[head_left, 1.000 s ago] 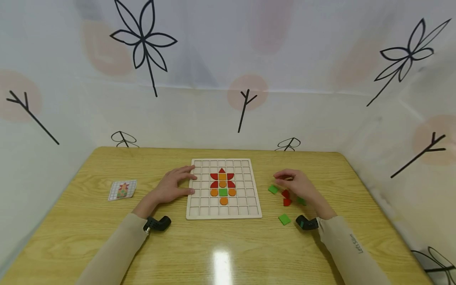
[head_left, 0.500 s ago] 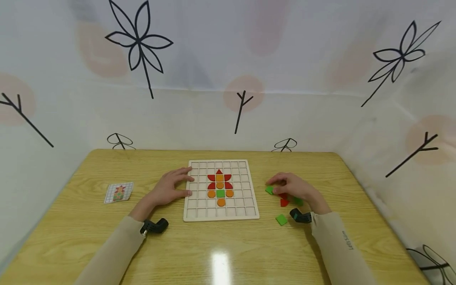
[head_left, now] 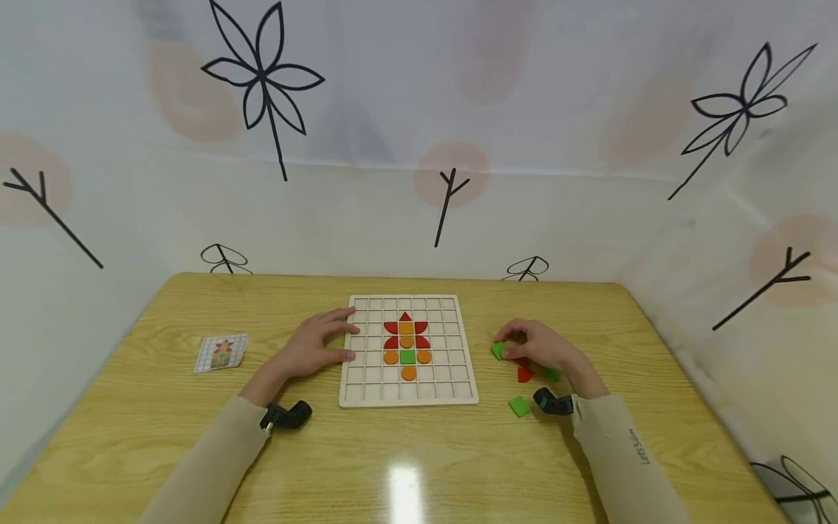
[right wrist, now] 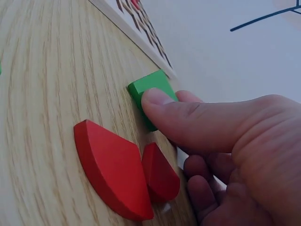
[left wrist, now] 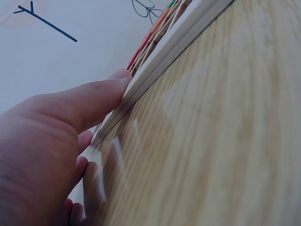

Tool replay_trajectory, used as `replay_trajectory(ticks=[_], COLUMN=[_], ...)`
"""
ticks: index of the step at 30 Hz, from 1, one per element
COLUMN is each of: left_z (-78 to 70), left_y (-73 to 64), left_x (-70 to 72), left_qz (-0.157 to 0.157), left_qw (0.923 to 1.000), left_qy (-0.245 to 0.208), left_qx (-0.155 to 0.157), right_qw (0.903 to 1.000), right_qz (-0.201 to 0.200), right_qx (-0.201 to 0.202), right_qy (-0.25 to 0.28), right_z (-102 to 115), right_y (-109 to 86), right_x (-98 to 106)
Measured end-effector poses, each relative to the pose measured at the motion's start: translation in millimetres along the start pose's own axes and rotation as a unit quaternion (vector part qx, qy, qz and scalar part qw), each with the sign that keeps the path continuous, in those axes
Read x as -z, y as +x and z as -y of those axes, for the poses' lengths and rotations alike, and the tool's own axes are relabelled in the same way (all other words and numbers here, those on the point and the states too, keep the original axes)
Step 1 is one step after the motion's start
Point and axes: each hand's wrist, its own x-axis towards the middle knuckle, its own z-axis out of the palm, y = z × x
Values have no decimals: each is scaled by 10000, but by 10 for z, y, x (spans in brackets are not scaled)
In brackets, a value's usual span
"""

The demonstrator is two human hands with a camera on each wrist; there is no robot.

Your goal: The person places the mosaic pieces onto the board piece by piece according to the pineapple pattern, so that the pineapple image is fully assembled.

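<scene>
My left hand (head_left: pixel 313 351) lies at the left edge of a white grid board (head_left: pixel 445 378), fingers extended, fingertips on its rim; in the left wrist view the thumb (left wrist: pixel 94 99) touches that side. Red, orange and green tiles form a figure in the board's middle cells. Right of the board, my right hand (head_left: pixel 546 348) pinches a green square tile (right wrist: pixel 155 84) between thumb and fingers, close over the table. Under this hand, in the right wrist view, lie a red quarter-circle tile (right wrist: pixel 113 169) and a smaller-looking red tile (right wrist: pixel 160 174), side by side.
Another green square tile (head_left: pixel 520 406) lies nearer the front, and a green piece (head_left: pixel 551 374) shows partly beneath the right wrist. A printed card (head_left: pixel 221 353) with a coloured grid figure sits at the left. A patterned cloth (head_left: pixel 366 218) stands behind the wooden table (head_left: pixel 314 466).
My right hand has moved slightly left and down from above the loose tiles onto the green square tile, which it now pinches. The left hand stays at the board's edge.
</scene>
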Motion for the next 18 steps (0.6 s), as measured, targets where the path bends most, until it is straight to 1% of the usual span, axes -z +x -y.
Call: replay_trajectory(ticks=[3, 8, 10, 12, 14, 18], left_z=[-5, -5, -4, -4, -6, -13], left_y=[-2, -1, 1, 4, 4, 2], left_x=[-2, -8, -8, -5, 2, 15], left_qz=[14, 15, -1, -12, -11, 46], left_qw=[10000, 10000, 10000, 10000, 10000, 10000], left_qy=[-32, -51, -38, -16, -24, -32], left_qx=[6, 18, 11, -6, -16, 20], right_qw=[10000, 9996, 9990, 9987, 9984, 9980], right_qz=[-19, -1, 9, -29, -68, -384], right_qx=[-66, -48, -22, -23, 65, 255], right_qy=[23, 291, 450, 511, 554, 437], right_z=[-12, -10, 6, 32, 68, 137], right_y=[-8, -10, -8, -5, 1, 25], right_x=[1, 22, 31, 27, 4, -112])
